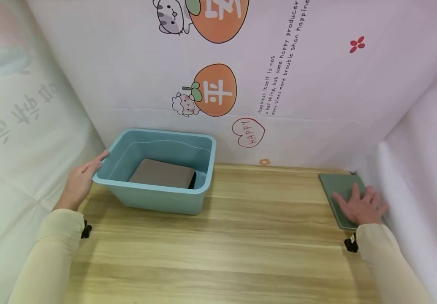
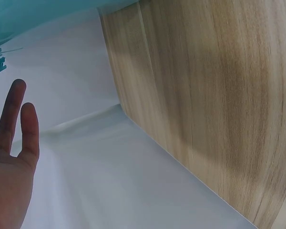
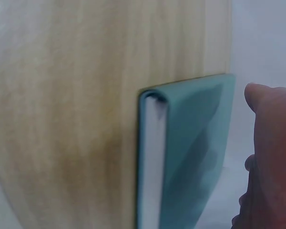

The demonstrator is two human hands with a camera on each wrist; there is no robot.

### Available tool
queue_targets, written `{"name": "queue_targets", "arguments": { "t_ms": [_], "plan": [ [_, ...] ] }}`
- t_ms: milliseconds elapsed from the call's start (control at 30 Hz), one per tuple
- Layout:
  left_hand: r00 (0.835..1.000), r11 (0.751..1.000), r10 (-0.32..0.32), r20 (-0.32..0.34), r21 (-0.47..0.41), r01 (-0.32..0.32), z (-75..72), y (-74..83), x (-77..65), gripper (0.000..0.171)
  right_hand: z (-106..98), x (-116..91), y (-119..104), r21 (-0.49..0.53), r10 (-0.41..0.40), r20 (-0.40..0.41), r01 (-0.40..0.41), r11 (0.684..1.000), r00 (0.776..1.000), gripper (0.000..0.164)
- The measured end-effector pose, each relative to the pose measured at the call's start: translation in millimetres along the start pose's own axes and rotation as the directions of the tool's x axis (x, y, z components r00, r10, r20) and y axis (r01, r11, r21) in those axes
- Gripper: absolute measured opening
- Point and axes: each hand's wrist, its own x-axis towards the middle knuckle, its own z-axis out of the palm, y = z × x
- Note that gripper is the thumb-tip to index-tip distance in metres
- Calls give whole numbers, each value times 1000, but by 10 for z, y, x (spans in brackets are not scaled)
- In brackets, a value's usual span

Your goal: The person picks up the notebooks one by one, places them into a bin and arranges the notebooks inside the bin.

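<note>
A light-blue plastic bin [image 1: 157,198] stands at the back left of the table. My left hand [image 1: 78,182] touches its left rim, fingers extended along the side; in the left wrist view two fingers [image 2: 29,129] look straight. Inside the bin lies a taupe, flat, book-like item [image 1: 163,173] with a black part at its right end. At the far right a green hardcover notebook [image 1: 331,185] lies flat; its white page edges show in the right wrist view. My right hand [image 1: 364,207] is over the notebook, fingers spread; in the right wrist view it appears slightly above the cover.
The wooden table [image 1: 218,253] spans between the bin and the notebook. A white printed cloth [image 1: 302,139] hangs along the back, with white cloth on the left side [image 1: 5,190] and the right side [image 1: 423,169], close to the notebook.
</note>
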Motion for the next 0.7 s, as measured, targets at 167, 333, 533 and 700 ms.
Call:
{"name": "queue_targets", "arguments": {
  "t_ms": [167,333,533,700],
  "plan": [
    [1000,1000,0,-3,-10,0,-3,9,8,50,42,-31,43,19,19,11,-19,1000,1000,107],
    [1000,1000,-4,-3,-26,4,-10,11,17,51,113,-23,102,51,36,21,-37,998,999,107],
    [1000,1000,3,-8,-22,-3,-1,21,15,50,176,-78,191,104,89,33,-92,990,995,108],
    [1000,1000,15,-16,-4,-15,8,28,6,48,209,-97,225,97,104,46,-108,989,993,108]
  ]
}}
